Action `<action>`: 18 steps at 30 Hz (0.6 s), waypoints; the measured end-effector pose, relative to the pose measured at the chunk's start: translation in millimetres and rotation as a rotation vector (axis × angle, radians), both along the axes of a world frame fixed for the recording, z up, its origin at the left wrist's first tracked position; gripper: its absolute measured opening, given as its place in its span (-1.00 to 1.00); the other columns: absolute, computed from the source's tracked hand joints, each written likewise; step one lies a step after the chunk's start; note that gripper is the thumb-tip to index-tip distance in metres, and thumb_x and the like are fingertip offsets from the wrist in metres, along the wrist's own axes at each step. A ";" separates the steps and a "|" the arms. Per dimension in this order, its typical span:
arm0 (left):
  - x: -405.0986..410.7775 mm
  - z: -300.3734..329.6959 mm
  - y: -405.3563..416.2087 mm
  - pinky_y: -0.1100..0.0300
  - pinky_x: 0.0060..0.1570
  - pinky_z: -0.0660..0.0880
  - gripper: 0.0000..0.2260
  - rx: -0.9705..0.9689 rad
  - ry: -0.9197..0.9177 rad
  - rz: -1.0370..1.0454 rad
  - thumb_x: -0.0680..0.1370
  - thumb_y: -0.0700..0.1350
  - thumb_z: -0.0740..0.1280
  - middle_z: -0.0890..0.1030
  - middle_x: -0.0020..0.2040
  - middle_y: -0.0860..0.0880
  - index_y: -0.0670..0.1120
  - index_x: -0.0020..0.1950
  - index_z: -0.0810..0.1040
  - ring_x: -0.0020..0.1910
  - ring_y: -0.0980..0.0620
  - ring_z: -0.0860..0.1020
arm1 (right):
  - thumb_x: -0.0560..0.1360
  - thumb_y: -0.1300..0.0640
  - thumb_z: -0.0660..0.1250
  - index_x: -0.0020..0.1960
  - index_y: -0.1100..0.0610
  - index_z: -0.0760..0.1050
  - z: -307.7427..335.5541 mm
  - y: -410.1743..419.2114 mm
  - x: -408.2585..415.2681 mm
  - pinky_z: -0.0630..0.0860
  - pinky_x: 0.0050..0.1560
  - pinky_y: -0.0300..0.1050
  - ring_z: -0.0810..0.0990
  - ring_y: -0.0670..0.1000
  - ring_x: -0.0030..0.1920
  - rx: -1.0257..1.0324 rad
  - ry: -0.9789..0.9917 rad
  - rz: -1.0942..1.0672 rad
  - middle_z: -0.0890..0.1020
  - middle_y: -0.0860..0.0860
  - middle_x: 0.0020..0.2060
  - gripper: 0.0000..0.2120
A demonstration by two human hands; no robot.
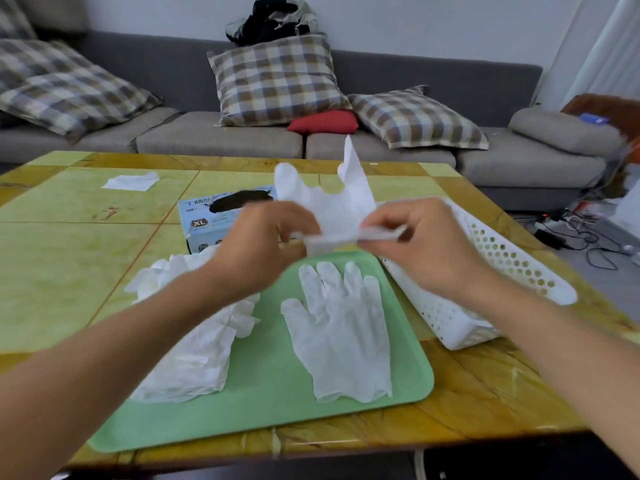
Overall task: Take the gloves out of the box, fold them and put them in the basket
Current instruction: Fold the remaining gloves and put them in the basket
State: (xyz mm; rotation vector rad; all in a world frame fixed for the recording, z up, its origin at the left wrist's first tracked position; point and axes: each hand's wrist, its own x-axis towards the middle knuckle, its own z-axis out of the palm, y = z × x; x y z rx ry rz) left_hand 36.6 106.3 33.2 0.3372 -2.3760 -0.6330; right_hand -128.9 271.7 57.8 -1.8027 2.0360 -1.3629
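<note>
Both hands hold one white glove (325, 199) above the far edge of the green tray (263, 393). The left hand (263, 240) pinches one end of the glove's cuff and the right hand (412, 237) pinches the other end, fingers curled, so the cuff is stretched level between the two grips. The glove's long axis rises from the grips, its fingers pointing up and away from the person. Below the grips, a second glove (341, 327) lies flat on the tray, its long axis running away from the person, fingers toward the far edge, cuff nearest the person. A crumpled pile of gloves (194, 344) lies under the left forearm. The glove box (207, 220) stands beyond the left grip; the white perforated basket (498, 271) lies under the right grip.
</note>
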 end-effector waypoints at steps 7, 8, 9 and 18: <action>4.8 -63.3 6.8 0.31 -0.09 0.58 -0.86 0.078 -0.413 -0.082 0.45 -0.20 0.51 0.73 -0.13 0.12 0.00 -0.04 0.76 -0.16 0.24 0.64 | 0.49 0.14 0.43 -0.06 -0.08 0.67 -64.2 10.1 6.1 0.58 -0.04 -0.07 0.59 -0.17 -0.13 0.598 0.400 -0.016 0.66 -0.16 -0.11 -0.88; 6.5 -59.2 6.8 0.27 -0.08 0.59 -0.88 0.029 -0.396 -0.087 0.46 -0.14 0.52 0.73 -0.10 0.13 0.01 -0.02 0.75 -0.16 0.23 0.64 | 0.50 0.11 0.44 -0.06 -0.08 0.67 -61.0 12.6 4.8 0.53 -0.10 -0.17 0.57 -0.22 -0.18 0.594 0.386 -0.020 0.64 -0.20 -0.16 -0.90; 9.0 -54.8 7.7 0.21 -0.06 0.59 -0.89 -0.042 -0.374 -0.095 0.48 -0.08 0.51 0.73 -0.07 0.14 0.02 -0.01 0.75 -0.15 0.22 0.63 | 0.51 0.09 0.46 -0.05 -0.08 0.68 -57.3 15.7 4.0 0.45 -0.17 -0.27 0.54 -0.29 -0.23 0.585 0.367 -0.014 0.61 -0.25 -0.22 -0.92; 34.0 -50.2 28.7 0.11 -0.03 0.57 -0.69 -0.161 -0.449 -0.256 0.56 0.23 0.28 0.69 0.04 0.18 0.09 0.08 0.70 -0.03 0.20 0.61 | 0.49 0.11 0.42 -0.06 -0.06 0.69 -38.2 31.1 16.0 0.47 -0.26 -0.29 0.56 -0.26 -0.21 0.700 0.399 0.167 0.67 -0.17 -0.24 -0.89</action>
